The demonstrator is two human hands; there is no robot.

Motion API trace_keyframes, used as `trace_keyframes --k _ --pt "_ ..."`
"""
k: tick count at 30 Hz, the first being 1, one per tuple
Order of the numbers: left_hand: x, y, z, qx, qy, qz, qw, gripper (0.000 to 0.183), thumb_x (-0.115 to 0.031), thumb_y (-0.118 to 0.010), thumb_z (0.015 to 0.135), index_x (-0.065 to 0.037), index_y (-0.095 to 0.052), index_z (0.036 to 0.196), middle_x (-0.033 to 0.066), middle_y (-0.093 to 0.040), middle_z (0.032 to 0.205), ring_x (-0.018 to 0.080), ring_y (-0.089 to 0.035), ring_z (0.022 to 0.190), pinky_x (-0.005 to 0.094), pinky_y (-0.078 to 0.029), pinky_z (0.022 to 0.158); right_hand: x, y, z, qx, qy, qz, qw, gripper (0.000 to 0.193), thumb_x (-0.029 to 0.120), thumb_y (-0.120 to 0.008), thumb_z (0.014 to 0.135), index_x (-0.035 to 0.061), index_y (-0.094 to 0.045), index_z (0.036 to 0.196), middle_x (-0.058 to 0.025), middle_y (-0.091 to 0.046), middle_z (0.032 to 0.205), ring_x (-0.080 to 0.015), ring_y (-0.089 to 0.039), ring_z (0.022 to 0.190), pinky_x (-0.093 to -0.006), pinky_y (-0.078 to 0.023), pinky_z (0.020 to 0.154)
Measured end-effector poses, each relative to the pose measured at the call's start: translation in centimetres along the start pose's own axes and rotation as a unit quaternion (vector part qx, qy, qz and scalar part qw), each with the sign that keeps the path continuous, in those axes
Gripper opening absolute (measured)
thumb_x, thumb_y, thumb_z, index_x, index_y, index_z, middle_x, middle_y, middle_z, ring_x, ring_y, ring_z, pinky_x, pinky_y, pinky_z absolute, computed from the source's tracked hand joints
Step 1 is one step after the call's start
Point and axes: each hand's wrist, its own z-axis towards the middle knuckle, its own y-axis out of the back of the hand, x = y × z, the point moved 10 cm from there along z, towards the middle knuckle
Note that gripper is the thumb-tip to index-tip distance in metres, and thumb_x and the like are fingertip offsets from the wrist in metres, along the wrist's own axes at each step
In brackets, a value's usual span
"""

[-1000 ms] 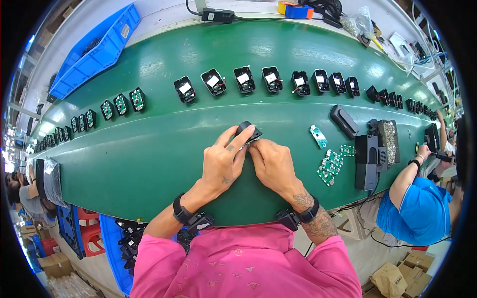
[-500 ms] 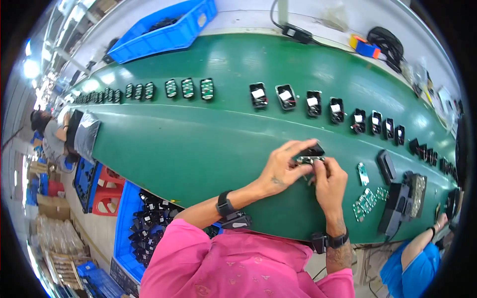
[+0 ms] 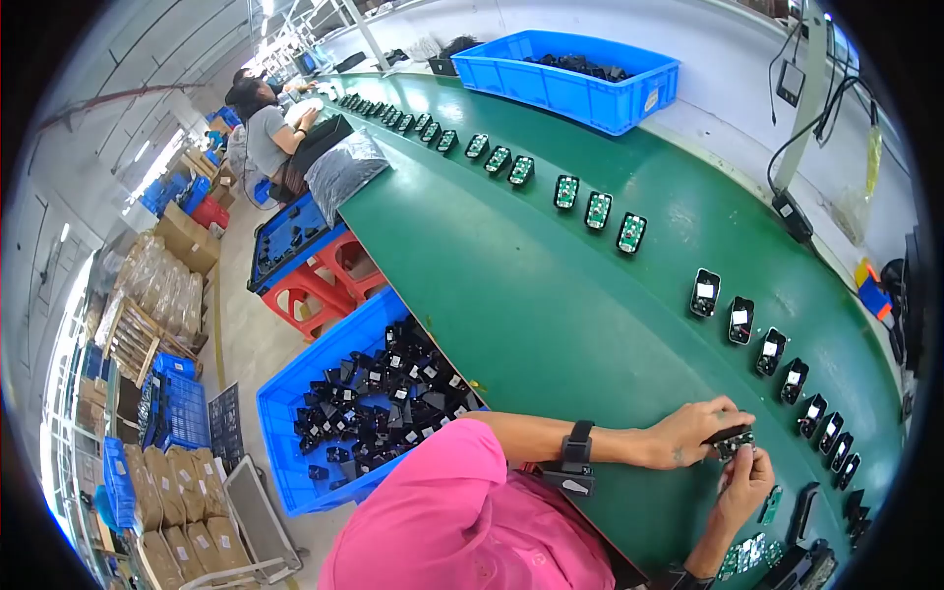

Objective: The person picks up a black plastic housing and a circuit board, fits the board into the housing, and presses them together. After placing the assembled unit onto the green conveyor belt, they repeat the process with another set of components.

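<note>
My left hand (image 3: 683, 435) is closed round a small black plastic case (image 3: 726, 433), held just above the green bench at the lower right. A green circuit board (image 3: 734, 447) with small parts on it sits against the case's near side. The thumb and fingers of my right hand (image 3: 741, 489) pinch the board's near edge; the exact fingertip contact is partly hidden. Close to my right hand, a loose green board (image 3: 771, 504) lies on the bench, with several more boards (image 3: 749, 557) beside my right wrist.
Open black cases (image 3: 740, 320) line the bench to the right; cases with green boards (image 3: 598, 209) run toward the far left. A blue bin (image 3: 285, 447) of black parts stands left of the bench, near red stools (image 3: 305, 295). Another blue bin (image 3: 619, 103) is at the back. A person (image 3: 270, 138) sits far left.
The view has swung left, so the bench and hands appear farther right and lower. Both hands still hold the case and board together.
</note>
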Motion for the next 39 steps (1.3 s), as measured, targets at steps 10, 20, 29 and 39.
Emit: trace_keyframes --k 10,20,29,39 --pt "2.9 2.5 0.3 -0.062 0.112 -0.069 0.989 0.059 0.003 -0.065 0.076 -0.007 -0.056 0.133 0.0136 -0.062 0.114 0.0239 -0.065 0.097 0.0335 -0.055 0.078 1.1 -4.1 1.4 0.101 -0.043 -0.102 0.989 0.036 0.022 -0.059 0.100 0.0058 -0.054 0.068 0.0015 -0.052 0.055 -0.0039 -0.043 0.042 -0.0206 -0.029 0.038" --pt "3.2 4.2 -0.2 -0.056 0.118 0.012 0.991 0.049 -0.007 -0.073 0.076 -0.006 -0.064 0.125 0.0133 -0.064 0.119 0.0278 -0.062 0.109 0.0366 -0.050 0.094 2.6 -7.2 0.5 0.127 0.040 -0.164 0.977 0.023 0.018 -0.060 0.095 -0.0015 -0.068 0.086 -0.0071 -0.063 0.067 -0.0119 -0.056 0.060 -0.0314 -0.046 0.054" --pt "3.5 3.1 -0.6 -0.057 0.094 -0.050 0.993 0.044 0.007 -0.049 0.089 0.000 -0.057 0.132 0.0119 -0.060 0.124 0.0157 -0.063 0.099 0.0248 -0.053 0.074 4.9 -6.7 -0.2 0.156 0.137 -0.153 0.966 0.035 0.025 -0.056 0.097 -0.0010 -0.059 0.075 -0.0189 -0.060 0.069 -0.0385 -0.058 0.064 -0.0443 -0.045 0.058" --pt "3.8 2.7 -0.2 0.012 0.170 -0.168 0.971 0.050 0.006 -0.051 0.091 0.004 -0.046 0.140 0.0138 -0.052 0.134 0.0236 -0.060 0.113 0.0345 -0.059 0.085 4.4 -6.3 0.5 0.080 0.159 -0.273 0.945 0.029 0.028 -0.062 0.092 0.0037 -0.067 0.077 -0.0176 -0.064 0.073 -0.0367 -0.065 0.069 -0.0427 -0.050 0.059"
